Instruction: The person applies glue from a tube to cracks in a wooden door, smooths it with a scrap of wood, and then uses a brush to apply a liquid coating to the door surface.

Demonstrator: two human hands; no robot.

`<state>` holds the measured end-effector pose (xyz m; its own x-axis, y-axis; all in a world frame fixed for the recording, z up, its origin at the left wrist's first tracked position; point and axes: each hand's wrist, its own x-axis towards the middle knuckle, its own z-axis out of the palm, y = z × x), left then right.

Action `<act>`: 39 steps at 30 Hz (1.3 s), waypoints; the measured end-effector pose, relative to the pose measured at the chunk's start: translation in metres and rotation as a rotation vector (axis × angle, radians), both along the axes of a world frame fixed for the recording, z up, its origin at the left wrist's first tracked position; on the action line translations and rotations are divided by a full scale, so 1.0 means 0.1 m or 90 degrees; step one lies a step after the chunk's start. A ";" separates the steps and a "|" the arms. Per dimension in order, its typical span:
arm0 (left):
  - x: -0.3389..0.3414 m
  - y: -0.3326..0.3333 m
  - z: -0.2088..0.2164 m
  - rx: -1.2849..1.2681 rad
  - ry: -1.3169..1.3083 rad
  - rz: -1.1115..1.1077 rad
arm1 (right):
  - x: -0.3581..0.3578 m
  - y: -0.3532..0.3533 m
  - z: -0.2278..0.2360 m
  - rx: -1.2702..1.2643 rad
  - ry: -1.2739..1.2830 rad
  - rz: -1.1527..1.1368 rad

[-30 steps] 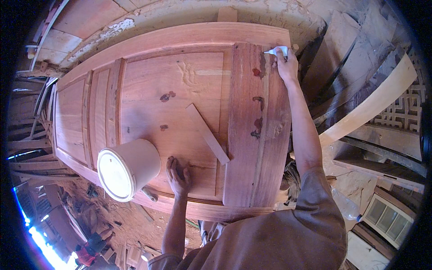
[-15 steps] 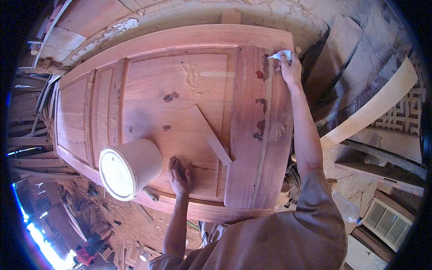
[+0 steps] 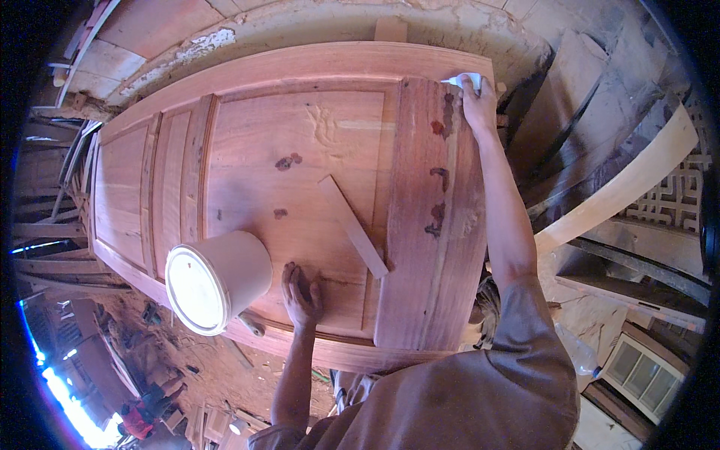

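Note:
A large reddish wooden panel door lies flat before me. At its far right corner my right hand is closed around a small white bottle with a pointed nozzle, the nozzle pointing left over the wood. Dark, wet-looking patches run in a line down the wide end rail below it. My left hand rests on the big panel near the close edge, fingers spread and holding nothing. A thin wooden strip lies slanted between the hands. Left of my left hand is a white bucket.
A tool handle sticks out beside the bucket. Boards and a curved pale wooden piece lean at the right. A small framed window stands lower right. Someone in red is at the lower left, among wood scraps.
My right hand and the bottle have moved slightly away from me, toward the door's far edge. My left hand, the strip and the bucket stay put. The person in red has shifted a little.

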<state>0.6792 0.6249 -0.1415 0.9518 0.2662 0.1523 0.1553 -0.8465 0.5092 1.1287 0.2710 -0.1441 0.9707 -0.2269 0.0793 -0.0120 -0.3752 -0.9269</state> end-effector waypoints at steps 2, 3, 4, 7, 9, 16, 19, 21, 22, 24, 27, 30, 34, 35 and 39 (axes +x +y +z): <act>-0.01 0.01 -0.02 0.001 0.006 0.007 | 0.05 0.07 0.00 -0.167 0.079 -0.017; -0.02 0.01 -0.03 -0.001 0.004 0.009 | 0.06 0.08 0.01 -0.166 0.079 -0.015; -0.02 0.01 -0.02 -0.004 0.003 0.010 | 0.05 0.07 0.01 -0.167 0.077 -0.018; 0.00 0.01 0.00 0.007 -0.012 -0.014 | 0.04 0.09 0.03 -0.169 0.088 -0.026; -0.01 0.00 0.02 0.009 -0.005 -0.007 | 0.01 0.11 0.06 -0.172 0.100 -0.031; -0.04 0.03 -0.05 0.007 -0.011 -0.001 | 0.13 0.06 -0.15 -0.241 0.043 -0.063; -0.01 0.01 -0.01 -0.004 -0.012 0.002 | 0.06 0.09 -0.01 -0.159 0.092 -0.041; -0.01 0.01 -0.01 -0.002 -0.016 -0.003 | 0.01 0.10 0.07 -0.116 0.103 -0.038; -0.01 0.02 -0.02 0.002 -0.019 -0.008 | -0.03 0.14 0.14 -0.052 0.086 -0.045; -0.03 0.03 -0.04 0.003 -0.022 -0.011 | -0.05 0.14 0.15 0.011 0.070 -0.051; -0.02 0.03 -0.03 0.006 -0.026 -0.017 | -0.08 0.09 0.23 0.303 0.032 -0.117; 0.00 0.02 -0.01 0.011 -0.023 -0.021 | -0.10 -0.08 0.19 0.305 0.050 -0.143; 0.01 0.00 0.01 0.021 -0.026 -0.023 | -0.16 -0.04 0.23 0.242 0.066 -0.063; 0.01 0.00 0.01 0.019 -0.026 -0.025 | -0.13 -0.02 0.15 0.245 0.020 -0.061; -0.01 0.02 -0.01 0.019 -0.005 -0.014 | -0.01 -0.03 -0.02 0.109 -0.005 -0.053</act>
